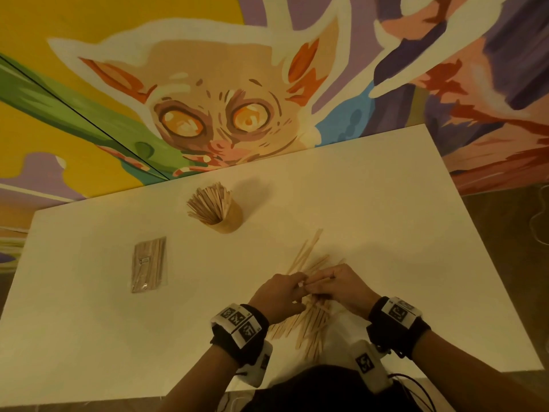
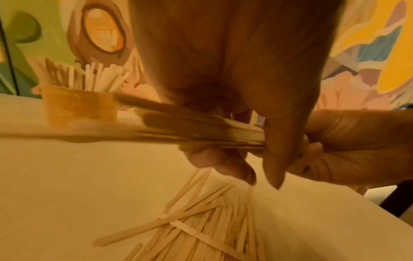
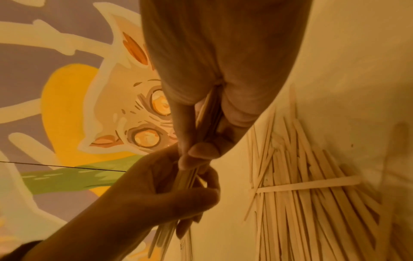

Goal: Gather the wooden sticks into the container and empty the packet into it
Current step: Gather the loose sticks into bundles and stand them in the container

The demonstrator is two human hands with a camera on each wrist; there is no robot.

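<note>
A tan round container [image 1: 227,217] stands at the back middle of the white table, several wooden sticks fanning out of its top; it also shows in the left wrist view [image 2: 80,104]. A clear packet of sticks [image 1: 149,264] lies flat at the left. Loose wooden sticks [image 1: 309,319] lie scattered near the front edge, seen too below each wrist [image 2: 212,222] [image 3: 308,180]. Both hands meet above this pile. My left hand [image 1: 280,292] and my right hand [image 1: 338,285] together grip one bundle of sticks [image 2: 178,130] [image 3: 206,120], fingers curled round it.
The white table [image 1: 386,203] stands against a wall painted with a bright mural [image 1: 208,108]. Its right edge drops to a dark floor [image 1: 511,233]. Black wrist straps with marker tags sit on both forearms.
</note>
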